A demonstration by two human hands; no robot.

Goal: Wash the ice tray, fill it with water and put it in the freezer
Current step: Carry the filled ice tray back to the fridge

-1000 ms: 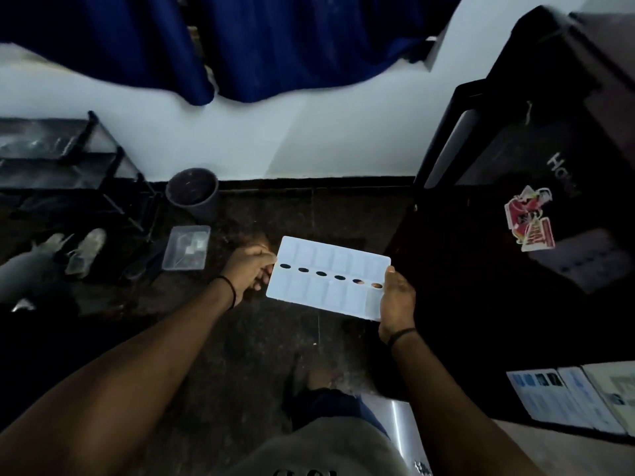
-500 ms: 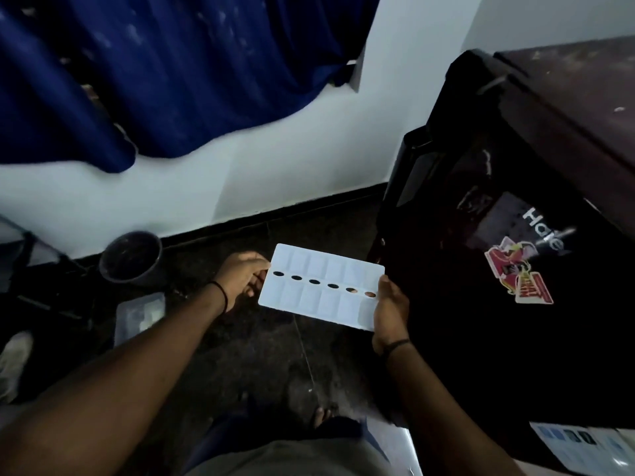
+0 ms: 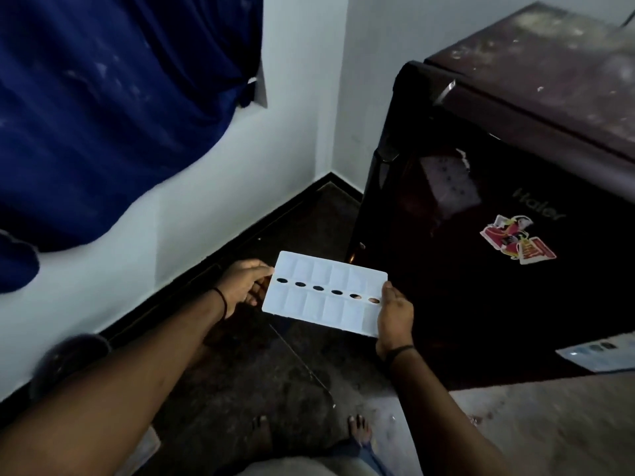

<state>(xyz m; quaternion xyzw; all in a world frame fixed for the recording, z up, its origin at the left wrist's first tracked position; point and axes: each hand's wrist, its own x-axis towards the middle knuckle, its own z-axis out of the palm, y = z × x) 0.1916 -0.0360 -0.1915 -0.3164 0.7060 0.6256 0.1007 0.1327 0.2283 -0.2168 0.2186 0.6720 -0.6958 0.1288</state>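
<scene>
Both hands hold the white ice tray (image 3: 324,293) flat in the air above the dark floor (image 3: 268,379), just in front of the dark fridge (image 3: 498,269). The left hand (image 3: 242,286) pinches its left short edge, thumb on top. The right hand (image 3: 394,317) grips the right short edge. The fridge door is closed and carries a red sticker (image 3: 517,239). A blue curtain (image 3: 113,108) hangs on the white wall.

Left hand (image 3: 244,285): fingers under the ice tray (image 3: 324,293), not visible. Right hand (image 3: 395,317): fingers hidden behind tray's end. Water in the cells: cannot tell. Fridge (image 3: 481,269) cut off at right edge; door sticker (image 3: 517,239) print unreadable. Round dark object (image 3: 74,352) at lower left blurred, unidentified.
</scene>
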